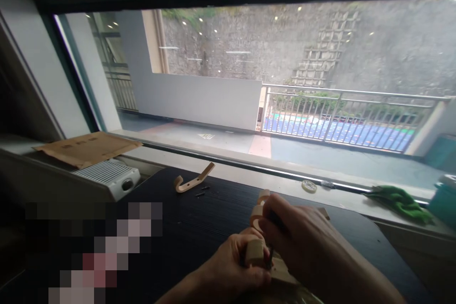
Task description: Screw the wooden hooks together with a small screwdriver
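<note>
Two-handed hold: your left fingers grasp the wooden hook, right fingers wrap an apparent screwdriver; keep it square.

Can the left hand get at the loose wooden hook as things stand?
Probably, once freed: the left hand is holding another wooden piece, but the way across the dark tabletop to the hook looks open, save small dark pieces beside it.

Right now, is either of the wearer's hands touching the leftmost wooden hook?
No: the leftmost wooden hook lies on the black table, apart from both the left hand and the right hand.
</note>
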The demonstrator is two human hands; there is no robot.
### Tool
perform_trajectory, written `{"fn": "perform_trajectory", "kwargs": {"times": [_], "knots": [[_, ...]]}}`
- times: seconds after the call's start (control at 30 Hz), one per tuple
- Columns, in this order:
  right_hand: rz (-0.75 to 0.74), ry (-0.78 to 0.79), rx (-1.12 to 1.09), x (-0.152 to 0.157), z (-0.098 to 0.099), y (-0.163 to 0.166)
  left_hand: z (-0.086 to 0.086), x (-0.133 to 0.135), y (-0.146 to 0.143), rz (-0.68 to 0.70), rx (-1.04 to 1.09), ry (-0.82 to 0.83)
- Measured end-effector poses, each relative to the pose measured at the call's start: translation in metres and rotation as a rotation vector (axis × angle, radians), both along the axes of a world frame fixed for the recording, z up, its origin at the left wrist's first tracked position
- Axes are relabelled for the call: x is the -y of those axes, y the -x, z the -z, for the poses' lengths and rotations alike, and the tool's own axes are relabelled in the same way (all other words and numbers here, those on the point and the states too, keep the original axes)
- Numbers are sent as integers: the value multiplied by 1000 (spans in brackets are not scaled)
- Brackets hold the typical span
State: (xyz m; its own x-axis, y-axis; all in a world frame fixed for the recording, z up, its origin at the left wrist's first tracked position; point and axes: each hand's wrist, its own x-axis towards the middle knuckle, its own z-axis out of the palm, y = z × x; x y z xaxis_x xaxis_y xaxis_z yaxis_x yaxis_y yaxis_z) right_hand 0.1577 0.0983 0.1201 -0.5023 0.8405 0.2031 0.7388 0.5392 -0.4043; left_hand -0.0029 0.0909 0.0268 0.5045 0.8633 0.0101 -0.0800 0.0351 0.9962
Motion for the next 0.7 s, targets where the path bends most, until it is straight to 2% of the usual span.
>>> {"fn": "perform_trajectory", "kwargs": {"times": [0.13,0.3,0.53,0.7], "knots": [[-15,1,30,3,0,-3,-4,0,1,-32,-77,-22],[-2,-28,2,3,4,-14,0,1,2,11,-29,-56],[68,-71,41,5,-4,-19,7,2,2,14,-45,-93],[52,-47,19,7,-9,-21,1,4,1,-2,-120,-110]]}}
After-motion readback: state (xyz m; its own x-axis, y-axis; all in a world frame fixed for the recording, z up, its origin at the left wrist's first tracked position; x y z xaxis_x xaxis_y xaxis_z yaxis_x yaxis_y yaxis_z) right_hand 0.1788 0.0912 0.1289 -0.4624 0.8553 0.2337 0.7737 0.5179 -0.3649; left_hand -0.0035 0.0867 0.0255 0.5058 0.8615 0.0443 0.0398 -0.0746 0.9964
